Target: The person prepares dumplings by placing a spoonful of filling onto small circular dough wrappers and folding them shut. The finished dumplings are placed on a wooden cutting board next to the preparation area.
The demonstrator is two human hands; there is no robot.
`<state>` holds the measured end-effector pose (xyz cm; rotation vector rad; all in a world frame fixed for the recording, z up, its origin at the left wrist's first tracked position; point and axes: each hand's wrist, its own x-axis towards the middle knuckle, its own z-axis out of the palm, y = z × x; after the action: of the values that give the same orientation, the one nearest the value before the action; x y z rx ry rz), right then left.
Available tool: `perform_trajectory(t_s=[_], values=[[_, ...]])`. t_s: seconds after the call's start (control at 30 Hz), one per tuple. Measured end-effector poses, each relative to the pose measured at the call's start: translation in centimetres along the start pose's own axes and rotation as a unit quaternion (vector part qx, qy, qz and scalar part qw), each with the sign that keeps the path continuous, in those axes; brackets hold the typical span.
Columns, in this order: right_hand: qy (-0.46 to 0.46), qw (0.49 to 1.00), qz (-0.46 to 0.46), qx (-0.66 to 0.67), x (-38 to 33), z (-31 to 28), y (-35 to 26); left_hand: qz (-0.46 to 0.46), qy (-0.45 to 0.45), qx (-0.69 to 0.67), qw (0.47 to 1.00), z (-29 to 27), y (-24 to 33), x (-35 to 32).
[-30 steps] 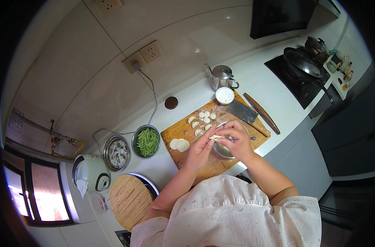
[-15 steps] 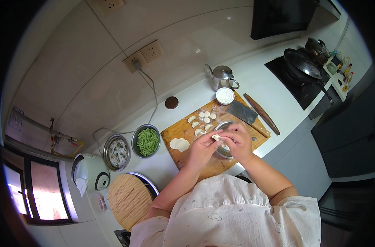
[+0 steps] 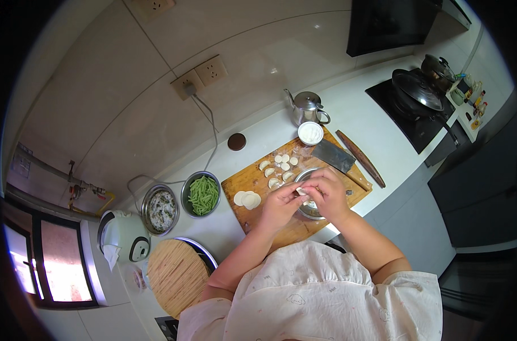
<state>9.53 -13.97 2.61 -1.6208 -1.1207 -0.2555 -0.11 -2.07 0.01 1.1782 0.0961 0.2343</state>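
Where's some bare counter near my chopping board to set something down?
The white counter is bare between the rolling pin and the hob, and between the brown disc and the kettle. It's crowded on the chopping board, with dumplings, wrappers and a cleaver, and at left around the bowl of greens.

There are two hands (image 3: pixel 327 194), one piece of dough (image 3: pixel 301 192), four folded dumplings (image 3: pixel 273 183), four small dough rounds (image 3: pixel 285 166), at least two overlapping flat wrappers (image 3: pixel 239 198), one cutting board (image 3: pixel 287 228), one cleaver (image 3: pixel 333 155), one rolling pin (image 3: pixel 361 158), one kettle (image 3: pixel 307 105), three metal bowls (image 3: pixel 185 199).
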Motion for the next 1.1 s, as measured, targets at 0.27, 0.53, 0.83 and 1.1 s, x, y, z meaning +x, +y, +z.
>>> perform_trajectory(t_s=[0.27,0.53,0.83,1.1], values=[[-0.006,0.998,-0.046,-0.044,0.4,-0.3,0.2,-0.044,0.011,-0.007,0.999,-0.2,0.7,0.3],[-0.093,0.988,0.085,0.094,0.4,-0.1,0.9,-0.069,-0.001,0.038,0.997,-0.7,0.5,0.2],[-0.094,0.995,0.003,0.03,0.7,0.0,1.8,-0.124,-0.018,0.044,0.991,-1.7,0.3,0.6],[-0.202,0.972,0.074,0.099,1.5,-0.4,1.4,-0.154,-0.036,0.074,0.985,-1.8,0.8,0.5]])
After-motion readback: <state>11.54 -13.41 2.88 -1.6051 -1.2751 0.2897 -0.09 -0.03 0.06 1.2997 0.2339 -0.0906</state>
